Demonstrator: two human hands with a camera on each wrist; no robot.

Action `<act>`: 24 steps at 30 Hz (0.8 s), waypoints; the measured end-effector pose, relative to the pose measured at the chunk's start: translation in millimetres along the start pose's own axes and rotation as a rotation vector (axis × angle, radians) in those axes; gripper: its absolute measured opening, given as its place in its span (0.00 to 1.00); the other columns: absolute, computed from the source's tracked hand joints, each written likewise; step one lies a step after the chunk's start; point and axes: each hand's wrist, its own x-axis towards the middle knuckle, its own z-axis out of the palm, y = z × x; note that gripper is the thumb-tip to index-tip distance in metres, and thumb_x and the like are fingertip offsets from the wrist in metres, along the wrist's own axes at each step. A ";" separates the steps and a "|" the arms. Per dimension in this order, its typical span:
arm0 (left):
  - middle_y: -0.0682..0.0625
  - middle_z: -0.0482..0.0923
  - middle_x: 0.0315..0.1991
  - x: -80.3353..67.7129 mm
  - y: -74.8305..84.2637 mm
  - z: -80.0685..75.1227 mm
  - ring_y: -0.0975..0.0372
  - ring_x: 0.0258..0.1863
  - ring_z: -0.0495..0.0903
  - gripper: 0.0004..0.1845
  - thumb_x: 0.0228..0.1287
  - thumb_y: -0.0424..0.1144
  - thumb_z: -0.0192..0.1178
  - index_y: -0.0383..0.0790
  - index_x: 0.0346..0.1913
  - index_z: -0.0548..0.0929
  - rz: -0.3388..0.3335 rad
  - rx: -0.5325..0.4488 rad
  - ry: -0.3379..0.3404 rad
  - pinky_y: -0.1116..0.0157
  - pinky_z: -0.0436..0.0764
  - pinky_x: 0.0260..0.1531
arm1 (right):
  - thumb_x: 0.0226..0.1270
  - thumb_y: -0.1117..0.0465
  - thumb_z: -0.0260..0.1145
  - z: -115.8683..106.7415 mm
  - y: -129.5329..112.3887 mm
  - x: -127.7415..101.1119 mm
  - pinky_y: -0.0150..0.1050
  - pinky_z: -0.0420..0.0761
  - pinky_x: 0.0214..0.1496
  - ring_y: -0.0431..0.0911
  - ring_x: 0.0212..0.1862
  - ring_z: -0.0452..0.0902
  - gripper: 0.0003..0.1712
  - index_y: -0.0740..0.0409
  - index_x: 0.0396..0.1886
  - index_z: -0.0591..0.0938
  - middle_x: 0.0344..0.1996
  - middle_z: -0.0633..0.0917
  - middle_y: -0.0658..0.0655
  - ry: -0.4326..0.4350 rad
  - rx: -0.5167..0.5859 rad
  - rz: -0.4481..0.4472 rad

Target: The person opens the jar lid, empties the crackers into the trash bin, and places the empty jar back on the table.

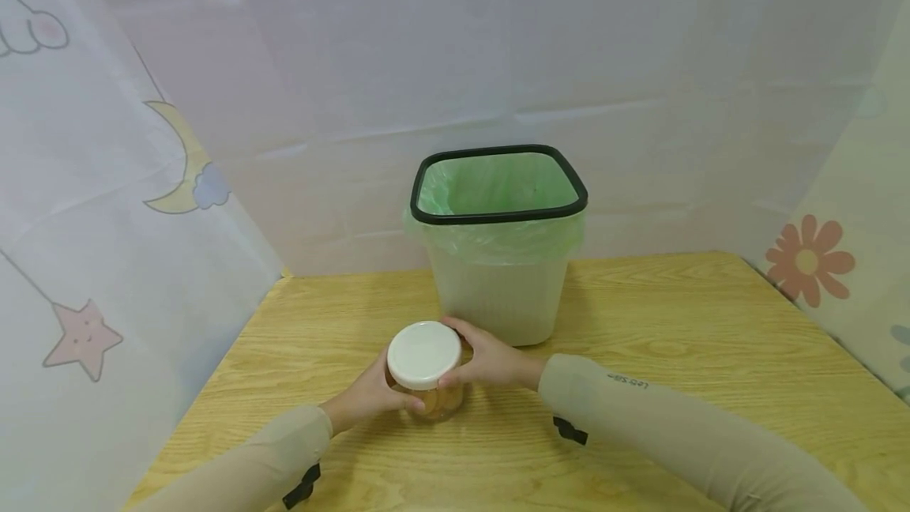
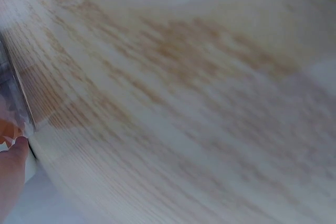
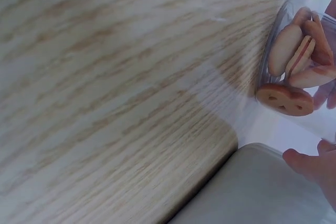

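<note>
A clear jar [image 1: 435, 399] with a white lid [image 1: 423, 354] stands on the wooden table [image 1: 640, 322], in front of a bin. Round sandwich biscuits [image 3: 294, 72] show through its wall in the right wrist view. My left hand [image 1: 373, 395] grips the jar's body from the left and below. My right hand [image 1: 483, 358] curls round the lid from the right, fingers on its rim. In the left wrist view only a fingertip [image 2: 13, 171] and the jar's edge [image 2: 16, 98] show at the left border.
A pale waste bin [image 1: 498, 259] with a black rim and green liner stands just behind the jar. White printed cloth [image 1: 107, 180] walls the table on the left, back and right. The table's front edge is near my sleeves.
</note>
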 end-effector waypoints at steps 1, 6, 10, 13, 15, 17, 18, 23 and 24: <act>0.38 0.58 0.70 0.0 -0.1 0.0 0.46 0.67 0.62 0.55 0.52 0.36 0.75 0.35 0.75 0.47 0.001 0.001 0.001 0.49 0.62 0.65 | 0.51 0.50 0.79 -0.5 0.2 0.3 0.58 0.56 0.70 0.58 0.71 0.58 0.61 0.70 0.74 0.52 0.70 0.62 0.67 -0.004 0.001 -0.001; 0.38 0.58 0.69 0.3 -0.5 -0.1 0.46 0.66 0.63 0.55 0.52 0.37 0.75 0.35 0.75 0.47 0.001 0.009 -0.002 0.48 0.63 0.64 | 0.51 0.48 0.79 -1.8 0.5 1.2 0.58 0.55 0.71 0.57 0.71 0.57 0.62 0.70 0.74 0.53 0.70 0.62 0.66 -0.016 -0.006 -0.001; 0.38 0.58 0.69 0.0 -0.5 0.0 0.47 0.66 0.63 0.55 0.52 0.37 0.75 0.35 0.75 0.47 0.001 0.009 -0.001 0.49 0.63 0.64 | 0.51 0.50 0.79 -2.4 0.7 1.3 0.57 0.55 0.71 0.57 0.71 0.57 0.61 0.69 0.74 0.53 0.70 0.62 0.66 -0.020 -0.008 -0.003; 0.38 0.58 0.69 0.0 -0.4 0.1 0.47 0.66 0.63 0.55 0.51 0.36 0.75 0.35 0.75 0.47 0.003 0.009 0.002 0.51 0.63 0.64 | 0.51 0.50 0.79 -3.1 0.9 1.7 0.56 0.55 0.71 0.56 0.71 0.58 0.60 0.68 0.74 0.54 0.70 0.63 0.65 -0.023 -0.010 -0.004; 0.38 0.58 0.69 0.1 -0.1 0.3 0.47 0.66 0.63 0.55 0.51 0.36 0.75 0.35 0.75 0.48 0.005 0.010 0.004 0.52 0.64 0.63 | 0.52 0.50 0.79 -3.6 0.8 1.6 0.57 0.55 0.71 0.56 0.70 0.58 0.59 0.68 0.74 0.54 0.70 0.64 0.65 -0.028 -0.012 -0.006; 0.39 0.59 0.69 0.3 0.4 0.3 0.48 0.66 0.63 0.55 0.51 0.35 0.75 0.35 0.75 0.48 0.007 0.009 0.007 0.53 0.64 0.63 | 0.52 0.50 0.78 -4.3 0.3 1.4 0.57 0.55 0.71 0.57 0.70 0.59 0.59 0.68 0.74 0.55 0.69 0.64 0.65 -0.031 -0.018 -0.009; 0.39 0.59 0.69 0.3 0.6 0.4 0.48 0.66 0.63 0.55 0.51 0.35 0.75 0.35 0.75 0.48 0.007 0.008 0.007 0.54 0.64 0.63 | 0.52 0.50 0.78 -4.6 0.1 1.4 0.57 0.55 0.71 0.57 0.70 0.59 0.59 0.69 0.74 0.55 0.69 0.64 0.65 -0.034 -0.021 -0.013; 0.39 0.59 0.69 0.3 0.8 0.2 0.49 0.65 0.63 0.55 0.51 0.35 0.76 0.35 0.75 0.48 0.012 0.005 0.006 0.55 0.65 0.62 | 0.54 0.52 0.78 -6.2 -0.8 2.1 0.57 0.56 0.70 0.57 0.70 0.59 0.57 0.70 0.74 0.55 0.69 0.65 0.66 -0.045 -0.032 -0.035; 0.39 0.59 0.69 0.3 0.7 0.1 0.49 0.65 0.63 0.55 0.51 0.35 0.76 0.35 0.75 0.48 0.015 0.005 0.006 0.55 0.64 0.62 | 0.53 0.52 0.78 -6.4 -1.0 2.3 0.56 0.56 0.71 0.56 0.70 0.59 0.57 0.69 0.74 0.55 0.69 0.65 0.65 -0.046 -0.032 -0.034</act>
